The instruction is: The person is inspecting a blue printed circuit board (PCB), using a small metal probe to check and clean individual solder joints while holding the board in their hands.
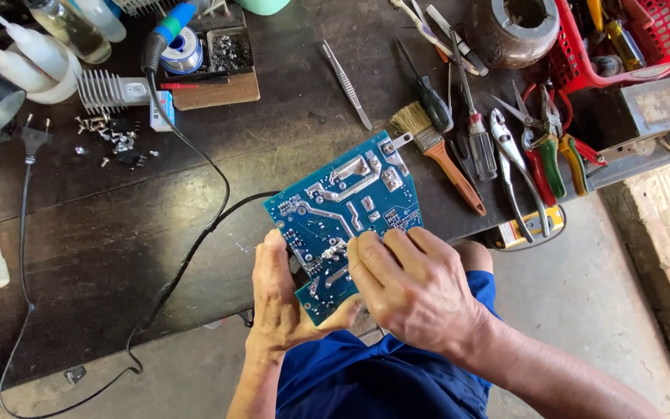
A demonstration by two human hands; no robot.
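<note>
Items as I see them from the head camera:

1. Board [348, 209]: blue circuit board, solder side up, tilted, held over the near edge of the table [118, 256] and above my lap.
2. Left hand [277, 299]: fingers closed on the board's lower left edge, thumb lying along the face, palm under the bottom corner.
3. Right hand [416, 287]: fingers curled and bunched over the board's lower right part, fingertips [362, 252] pressed to the solder face. I cannot tell whether they pinch anything small.
4. Brush [436, 151]: wooden handle, pale bristles, lying just beyond the board's upper right corner.
5. Tweezers [346, 84]: metal, lying alone, up from the board.
6. Screwdrivers [471, 124]: two, side by side, right of the brush.
7. Pliers [544, 147]: several pairs, red and green grips, near the table's right edge.
8. Basket [664, 46]: red plastic, tools inside, far right corner.
9. Solder spool [182, 53]: far left area, beside a finned heatsink [110, 91].
10. Screws [114, 140]: small loose pile below the heatsink.
11. Cable [195, 194]: black, trailing across the table and off its near edge; plug [34, 138] at left.
</note>
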